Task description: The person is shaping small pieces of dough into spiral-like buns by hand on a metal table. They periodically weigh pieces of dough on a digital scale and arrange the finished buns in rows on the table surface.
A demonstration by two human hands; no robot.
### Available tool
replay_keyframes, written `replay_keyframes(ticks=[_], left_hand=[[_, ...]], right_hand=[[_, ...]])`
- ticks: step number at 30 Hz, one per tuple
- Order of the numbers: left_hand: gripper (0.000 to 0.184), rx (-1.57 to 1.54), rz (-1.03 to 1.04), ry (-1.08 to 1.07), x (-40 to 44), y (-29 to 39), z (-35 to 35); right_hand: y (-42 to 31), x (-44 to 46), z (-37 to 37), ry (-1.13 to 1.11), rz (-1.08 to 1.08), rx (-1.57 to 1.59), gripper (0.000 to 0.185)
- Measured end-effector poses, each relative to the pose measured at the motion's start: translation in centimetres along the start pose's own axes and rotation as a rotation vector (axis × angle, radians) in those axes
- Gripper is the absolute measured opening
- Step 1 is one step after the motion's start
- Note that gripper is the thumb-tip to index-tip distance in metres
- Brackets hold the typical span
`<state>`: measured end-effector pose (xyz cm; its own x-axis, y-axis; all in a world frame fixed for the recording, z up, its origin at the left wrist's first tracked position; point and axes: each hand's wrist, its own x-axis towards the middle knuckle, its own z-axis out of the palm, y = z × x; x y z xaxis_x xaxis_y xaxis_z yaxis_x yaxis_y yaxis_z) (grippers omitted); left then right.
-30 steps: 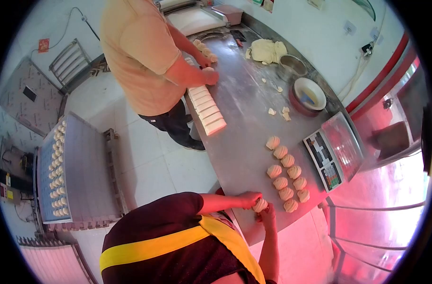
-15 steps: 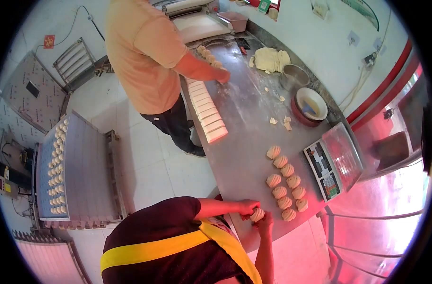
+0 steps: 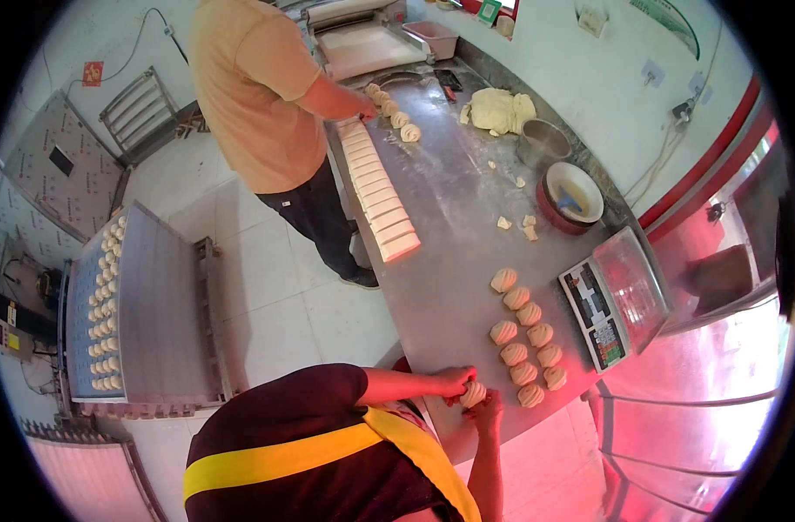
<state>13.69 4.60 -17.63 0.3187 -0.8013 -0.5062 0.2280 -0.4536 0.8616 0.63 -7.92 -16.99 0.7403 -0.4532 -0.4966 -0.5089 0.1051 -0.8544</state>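
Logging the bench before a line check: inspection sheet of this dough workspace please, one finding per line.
Surface: metal table, pale dusting near the far dough.
Job's things: shaped rolls grouped near the scale; cut dough strip along one edge; dough mass at the far side.
Clutter: dough scraps mid-table; bowl with a blue item inside, beside a metal pot.
Grippers: none; left hand and right hand hold one roll at the table edge.
Cables: cord hangs from the wall near the table; none seen on the table.
Surroundings: co-worker at the opposite edge; rack on the floor.
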Motion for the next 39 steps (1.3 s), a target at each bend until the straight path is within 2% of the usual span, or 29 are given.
replay_keyframes(ticks=[10,14,16,17,18,20,21,22,24,27,30,32,35,38,39], left_hand=[[0.015,0.048,0.060,0.010,-1.3,1.1,0.0],[0.018,0.051,0.078,0.013,-0.8,0.9,-0.2],[0.021,0.025,0.035,-0.029,-0.7,1.1,-0.2],[0.022,0.036,-0.001,-0.006,-0.6,1.3,0.3],[0.020,0.046,0.079,0.000,0.4,-1.2,0.8],[0.006,-0.329,0.209,-0.111,4.0,-6.5,0.6],[0.008,0.313,0.186,0.097,0.4,-0.6,0.1],[0.009,0.255,0.176,0.096,0.1,-0.3,-0.1],[0.010,0.367,0.196,0.137,-1.2,1.6,0.2],[0.013,0.405,0.171,0.183,-0.2,0.7,0.3],[0.015,0.324,0.105,0.130,-0.3,1.4,0.1],[0.014,0.220,0.042,0.083,-0.6,1.7,0.3],[0.014,0.346,0.187,0.098,-0.7,1.3,-0.1],[0.014,0.220,0.003,0.070,0.2,1.7,-0.4],[0.013,0.262,0.036,0.081,0.2,1.9,-0.4]], right_hand=[[-1.6,-1.1,0.9,0.085,-0.039,-0.122,0.019],[-1.5,-1.2,0.8,0.079,0.007,-0.068,0.019],[2.5,0.6,0.5,0.210,-0.216,-0.430,0.024],[3.5,0.9,0.2,0.222,-0.269,-0.441,0.029],[7.0,1.8,-0.1,0.219,-0.378,-0.540,0.027],[0.5,-0.3,0.8,0.209,-0.172,-0.501,0.016],[-1.1,-0.7,0.9,0.161,0.028,-0.421,0.015],[0.5,0.0,0.9,0.227,-0.116,-0.505,0.014],[-0.1,-1.3,1.1,0.296,-0.151,-0.668,0.013],[0.9,-1.1,1.2,0.329,-0.213,-0.703,0.013],[0.4,-0.1,-0.5,0.030,0.091,-0.173,0.015],[-0.1,0.1,0.1,0.132,0.129,-0.245,0.015],[0.1,-0.2,0.3,0.177,0.102,-0.358,0.015],[-1.5,-0.4,0.0,0.141,0.108,-0.453,0.016],[-2.0,-0.7,0.0,0.120,0.128,-0.480,0.016]])
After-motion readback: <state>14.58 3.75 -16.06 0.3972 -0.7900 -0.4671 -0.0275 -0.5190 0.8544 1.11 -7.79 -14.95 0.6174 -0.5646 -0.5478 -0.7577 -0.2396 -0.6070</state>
